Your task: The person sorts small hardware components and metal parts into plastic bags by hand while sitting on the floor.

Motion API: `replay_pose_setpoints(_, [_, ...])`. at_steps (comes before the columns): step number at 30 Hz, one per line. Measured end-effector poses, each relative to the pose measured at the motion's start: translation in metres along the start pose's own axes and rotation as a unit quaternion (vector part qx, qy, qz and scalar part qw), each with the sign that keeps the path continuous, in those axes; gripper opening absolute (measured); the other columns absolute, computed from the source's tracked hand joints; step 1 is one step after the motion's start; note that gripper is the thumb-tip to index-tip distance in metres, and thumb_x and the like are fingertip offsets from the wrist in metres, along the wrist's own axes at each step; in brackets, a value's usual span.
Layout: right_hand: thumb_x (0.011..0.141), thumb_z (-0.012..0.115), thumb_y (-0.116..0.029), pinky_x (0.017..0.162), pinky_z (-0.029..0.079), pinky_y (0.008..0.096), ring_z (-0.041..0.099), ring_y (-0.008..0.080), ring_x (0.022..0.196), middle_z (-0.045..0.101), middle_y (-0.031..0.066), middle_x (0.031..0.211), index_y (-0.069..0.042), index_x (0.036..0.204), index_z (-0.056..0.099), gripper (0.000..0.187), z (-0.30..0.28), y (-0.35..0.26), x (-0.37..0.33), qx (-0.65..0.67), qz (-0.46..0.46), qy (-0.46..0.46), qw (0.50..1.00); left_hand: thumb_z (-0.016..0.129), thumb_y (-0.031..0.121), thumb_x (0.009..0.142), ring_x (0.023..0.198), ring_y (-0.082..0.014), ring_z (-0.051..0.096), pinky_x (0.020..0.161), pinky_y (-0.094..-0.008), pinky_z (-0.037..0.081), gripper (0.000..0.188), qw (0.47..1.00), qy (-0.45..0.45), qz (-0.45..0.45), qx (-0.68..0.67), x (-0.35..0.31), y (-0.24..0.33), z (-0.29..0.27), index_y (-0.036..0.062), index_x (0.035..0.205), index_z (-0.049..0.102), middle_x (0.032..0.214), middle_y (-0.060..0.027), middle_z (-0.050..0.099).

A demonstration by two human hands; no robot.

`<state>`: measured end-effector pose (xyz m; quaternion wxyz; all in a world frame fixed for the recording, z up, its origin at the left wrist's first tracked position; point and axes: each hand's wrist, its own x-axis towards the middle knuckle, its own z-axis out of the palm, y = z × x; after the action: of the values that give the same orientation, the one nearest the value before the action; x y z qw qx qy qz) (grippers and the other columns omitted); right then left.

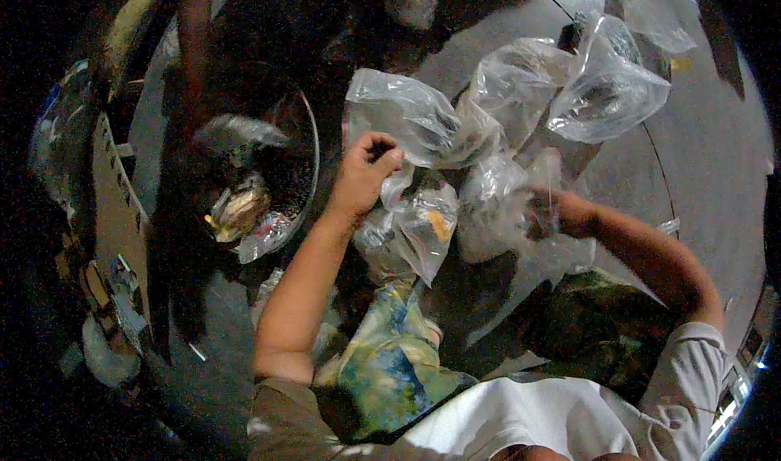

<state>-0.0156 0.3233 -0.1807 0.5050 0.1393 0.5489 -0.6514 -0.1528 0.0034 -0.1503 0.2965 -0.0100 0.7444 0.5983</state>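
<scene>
A heap of crumpled clear plastic bags lies before me. My left hand (366,176) is closed, thumb and fingers curled together at the edge of a clear plastic bag (399,107), and appears to pinch its film. Below that hand hangs another clear bag with an orange patch (427,225). My right hand (555,213) is blurred by motion. Thin clear film (495,205) overlaps its fingers, so their grip is hidden. Farther off to the right, a puffed-up clear bag (610,91) rests on the heap.
On the left stands a dark round container (316,152) with plastic scraps and a yellowish crumpled item (242,209) inside. Beyond it are a cardboard panel (118,193) and assorted litter. More clear film (655,14) lies on the grey floor (700,160) at far right.
</scene>
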Motion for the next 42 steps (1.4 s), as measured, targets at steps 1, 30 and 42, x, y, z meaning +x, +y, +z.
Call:
replay_pose_setpoints(1, [0.072, 0.067, -0.018, 0.084, 0.041, 0.0389, 0.052, 0.0287, 0.096, 0.054, 0.0187, 0.101, 0.001, 0.112, 0.041, 0.051, 0.015, -0.001, 0.006, 0.155, -0.012, 0.16, 0.975, 0.059, 0.014, 0.08, 0.073, -0.0107, 0.054, 0.067, -0.0237, 0.044, 0.017, 1.0, -0.006, 0.015, 0.018, 0.0, -0.001, 0.004, 0.0025, 0.092, 0.053, 0.081, -0.0035, 0.057])
replay_pose_setpoints(30, [0.074, 0.06, -0.018, 0.077, 0.045, 0.0392, 0.056, 0.0336, 0.087, 0.059, 0.0152, 0.089, -0.005, 0.094, 0.058, 0.024, 0.021, -0.15, 0.034, -0.593, -0.118, 0.204, 0.77, 0.059, 0.023, 0.075, 0.069, -0.0221, 0.056, 0.062, -0.033, 0.044, 0.023, 0.964, 0.051, 0.231, 0.119, -0.031, -0.048, -0.004, 0.0048, 0.089, 0.054, 0.079, -0.0124, 0.058])
replay_pose_setpoints(42, [0.073, 0.059, -0.016, 0.072, 0.045, 0.0396, 0.056, 0.0349, 0.083, 0.057, 0.015, 0.093, -0.004, 0.09, 0.058, 0.02, 0.027, -0.139, 0.032, -0.617, -0.122, 0.191, 0.754, 0.052, 0.016, 0.081, 0.088, -0.0275, 0.049, 0.079, -0.0403, 0.039, 0.031, 0.862, 0.483, 0.014, 0.151, 0.049, -0.115, -0.179, 0.0, 0.105, 0.04, 0.1, -0.0171, 0.049])
